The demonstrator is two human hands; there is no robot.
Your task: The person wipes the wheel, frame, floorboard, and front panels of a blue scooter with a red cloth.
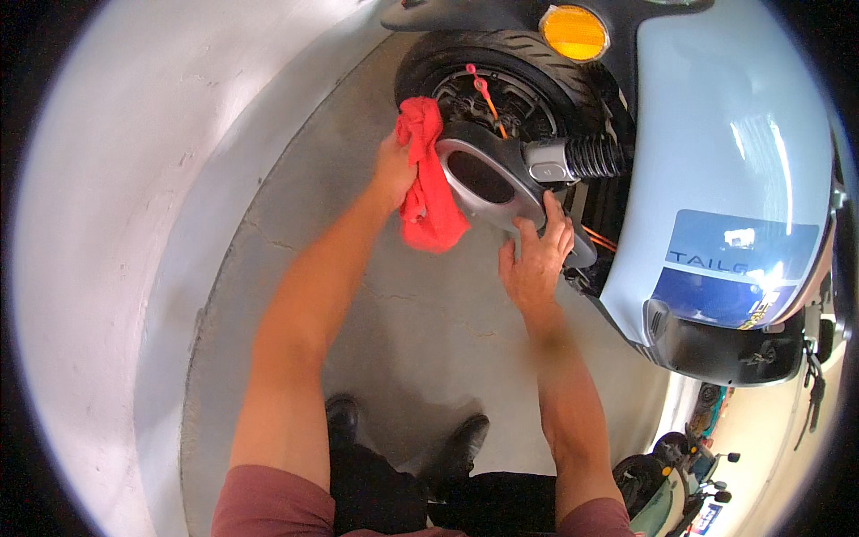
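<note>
My left hand (390, 172) is closed on a bunched red cloth (435, 206), which lies against the left end of a silver and black cover (528, 212) beside a scooter's rear wheel. An oval black inset sits in that cover. My right hand (537, 267) rests on the cover's lower right part with its fingers apart, holding nothing. Behind the cover stands the black tyre (419, 70). A thin pink and orange strap (483, 88) crosses the wheel's spokes. The cloth hides most of my left fingers.
To the right curves the scooter's glossy light-blue body panel (716, 107). A shock absorber (548, 163) with a black bellows joins the cover. An orange reflector (574, 33) sits above the wheel. A white wall (152, 152) runs along the left. Other scooters (667, 488) stand at lower right.
</note>
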